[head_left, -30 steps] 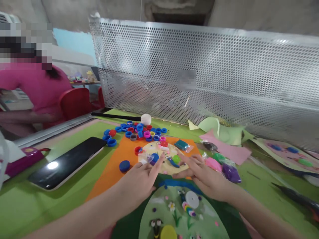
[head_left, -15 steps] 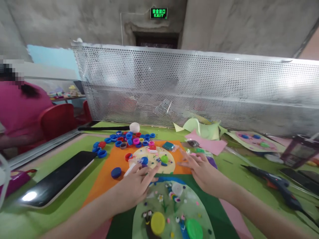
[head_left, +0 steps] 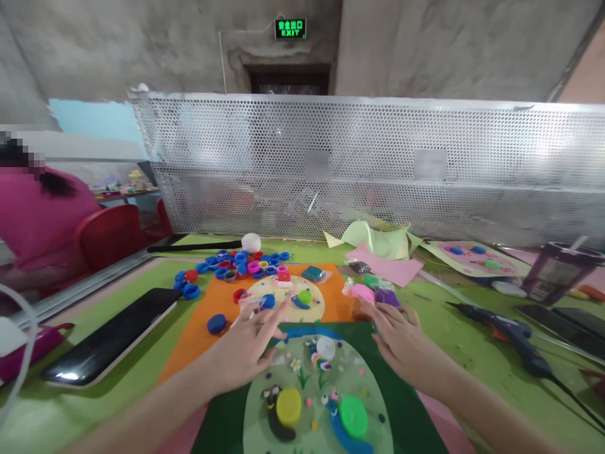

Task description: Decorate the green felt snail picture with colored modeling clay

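Observation:
My left hand (head_left: 248, 350) rests with fingers stretched out at the left edge of the dark green card (head_left: 222, 413), its index finger reaching toward the cream oval (head_left: 265, 289) on the orange card (head_left: 198, 325). A whitish plastic packet (head_left: 246, 308) lies partly hidden by this hand. My right hand (head_left: 399, 337) has its fingers spread over the green card's right edge, close to bagged pink clay (head_left: 363, 292) and purple clay (head_left: 387, 297). On the pale green oval (head_left: 258, 429) between my arms are clay snails with a yellow cap (head_left: 288, 407), a green cap (head_left: 353, 417) and a white cap (head_left: 326, 347).
Several bottle caps (head_left: 241, 258) lie at the back left. A phone (head_left: 113, 337) is on the left, a hot glue gun (head_left: 510, 337) and a drink cup (head_left: 558, 274) on the right. A perforated metal screen (head_left: 378, 164) stands behind. A person in pink (head_left: 47, 214) sits at far left.
My right hand has moved from over the orange card back toward me and right, near the clay packets. My left hand has shifted slightly. The view has tilted a little.

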